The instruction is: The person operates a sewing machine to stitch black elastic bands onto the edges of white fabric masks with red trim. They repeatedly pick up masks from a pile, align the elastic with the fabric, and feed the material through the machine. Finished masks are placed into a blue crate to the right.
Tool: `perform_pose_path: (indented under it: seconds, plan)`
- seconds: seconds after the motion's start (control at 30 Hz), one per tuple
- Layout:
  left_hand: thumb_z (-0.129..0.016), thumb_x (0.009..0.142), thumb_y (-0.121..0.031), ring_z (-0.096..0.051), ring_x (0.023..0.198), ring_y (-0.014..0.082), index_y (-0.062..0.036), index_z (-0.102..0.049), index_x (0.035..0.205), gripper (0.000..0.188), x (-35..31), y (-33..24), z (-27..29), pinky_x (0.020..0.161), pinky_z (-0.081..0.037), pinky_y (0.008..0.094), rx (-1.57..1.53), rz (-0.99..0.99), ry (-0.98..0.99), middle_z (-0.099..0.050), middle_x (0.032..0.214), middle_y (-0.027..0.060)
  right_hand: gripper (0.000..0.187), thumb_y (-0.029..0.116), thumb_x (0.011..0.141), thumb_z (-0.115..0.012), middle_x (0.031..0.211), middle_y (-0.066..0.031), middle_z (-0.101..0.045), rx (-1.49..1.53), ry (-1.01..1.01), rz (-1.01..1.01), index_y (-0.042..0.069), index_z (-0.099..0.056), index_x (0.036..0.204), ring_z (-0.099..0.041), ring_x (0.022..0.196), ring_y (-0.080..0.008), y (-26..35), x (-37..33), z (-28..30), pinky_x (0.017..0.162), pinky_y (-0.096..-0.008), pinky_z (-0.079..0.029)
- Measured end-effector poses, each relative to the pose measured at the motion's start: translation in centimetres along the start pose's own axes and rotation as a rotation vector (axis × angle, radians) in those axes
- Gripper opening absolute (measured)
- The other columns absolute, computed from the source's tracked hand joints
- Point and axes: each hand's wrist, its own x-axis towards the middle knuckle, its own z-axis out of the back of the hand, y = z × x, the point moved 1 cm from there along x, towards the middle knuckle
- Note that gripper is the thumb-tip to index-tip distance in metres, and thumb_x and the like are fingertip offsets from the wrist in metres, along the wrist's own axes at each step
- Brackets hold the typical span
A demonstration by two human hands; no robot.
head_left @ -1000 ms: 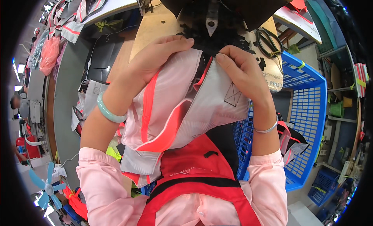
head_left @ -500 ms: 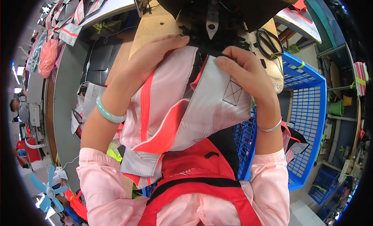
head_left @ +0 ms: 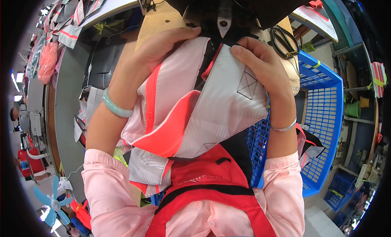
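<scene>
I hold a grey cloth bag piece (head_left: 228, 106) up in front of me with both hands, above my red apron (head_left: 211, 167) and at the near edge of a wooden table (head_left: 159, 23). My left hand (head_left: 157, 51) grips the piece's upper left side, its thumb stretched along the top; its other fingers are mostly hidden by the cloth, so I cannot tell how they are placed. My right hand (head_left: 266, 68) pinches the upper right edge between thumb and bent forefinger. Between my hands the top gapes slightly, showing a dark inside with a red edge. A bright orange zip (head_left: 151, 94) runs down the left part, an orange band (head_left: 169, 129) curves across the front, and a stitched box with a cross sits below my right hand. Just beyond the cloth is a pointed metal tip (head_left: 223, 25). I wear a pale green bangle (head_left: 115, 109) on my left wrist and a silver bracelet (head_left: 284, 129) on my right. A blue plastic basket (head_left: 339, 102) stands to my right
</scene>
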Motion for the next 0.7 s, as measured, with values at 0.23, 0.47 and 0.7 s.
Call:
perform_pose_path:
  seconds: [0.23, 0.47, 0.7]
  plan:
    - [-0.064, 0.086, -0.006, -0.068, 0.066, 0.0152, -0.0021, -0.061, 0.104, 0.018, -0.2, 0.0, 0.1, 0.056, -0.057, 0.0256, -0.064, -0.005, 0.096, -0.069, 0.087, 0.0087, 0.029, 0.028, 0.089, -0.062, 0.077, 0.0027, -0.059, 0.046, -0.029, 0.06, -0.001, -0.064, 0.093, -0.05, 0.072, -0.0042, -0.7, 0.4, 0.0, 0.065, -0.0215, -0.042]
    - [-0.065, 0.084, -0.002, -0.069, 0.068, 0.0187, -0.0002, -0.061, 0.105, 0.021, 0.5, 0.9, 0.1, 0.059, -0.06, 0.0279, -0.333, 0.021, 0.071, -0.069, 0.09, 0.0122, 0.028, 0.028, 0.088, -0.064, 0.079, 0.0034, -0.06, 0.092, -0.079, 0.029, 0.001, -0.065, 0.096, -0.052, 0.074, -0.0039, -0.8, 0.4, -0.1, 0.068, -0.0205, -0.043]
    - [-0.065, 0.085, -0.005, -0.069, 0.067, 0.0175, -0.0007, -0.061, 0.106, 0.022, 0.2, 1.2, 0.7, 0.057, -0.059, 0.0259, -0.335, -0.009, 0.126, -0.069, 0.09, 0.0119, 0.028, 0.028, 0.087, -0.065, 0.079, 0.0043, -0.059, 0.095, -0.121, 0.026, 0.002, -0.065, 0.096, -0.051, 0.074, -0.0037, -0.9, -0.1, 0.0, 0.067, -0.0201, -0.042]
